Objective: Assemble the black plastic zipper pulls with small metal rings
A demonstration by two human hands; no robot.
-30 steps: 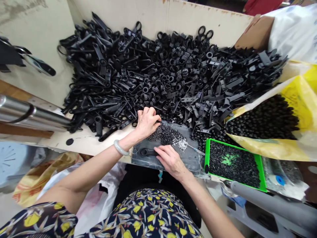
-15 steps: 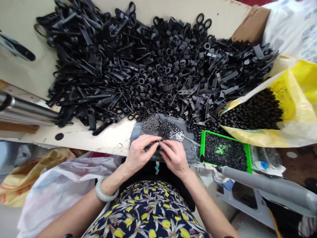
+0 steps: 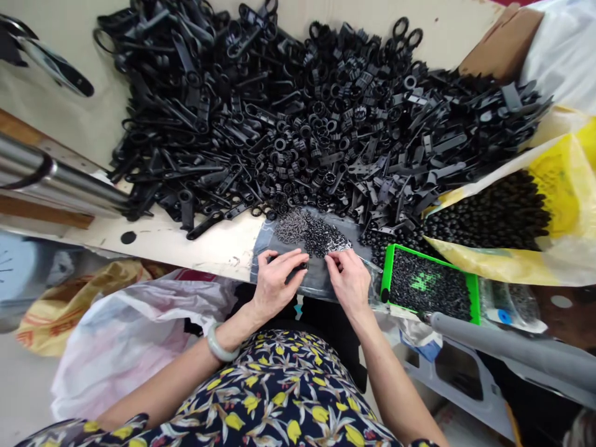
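My left hand [image 3: 276, 282] rests at the near edge of a grey mat [image 3: 316, 273], fingers closed on a small black plastic part [image 3: 298, 270]. My right hand [image 3: 350, 277] lies just to its right, fingertips pinched at a heap of tiny springs and silver pins [image 3: 313, 233]; what it holds is too small to name. A huge pile of black plastic levers and rings [image 3: 307, 118] covers the table beyond both hands.
A green tray [image 3: 474, 292] of tiny black pieces sits right of my right hand. A yellow bag [image 3: 554, 180] of black beads lies farther right. A steel tube [image 3: 60, 177] juts from the left. Plastic bags [image 3: 130, 335] hang below the table edge.
My left hand came back from the pile's edge to the mat with a black part. My right hand shifted from that part to the pins on the right.
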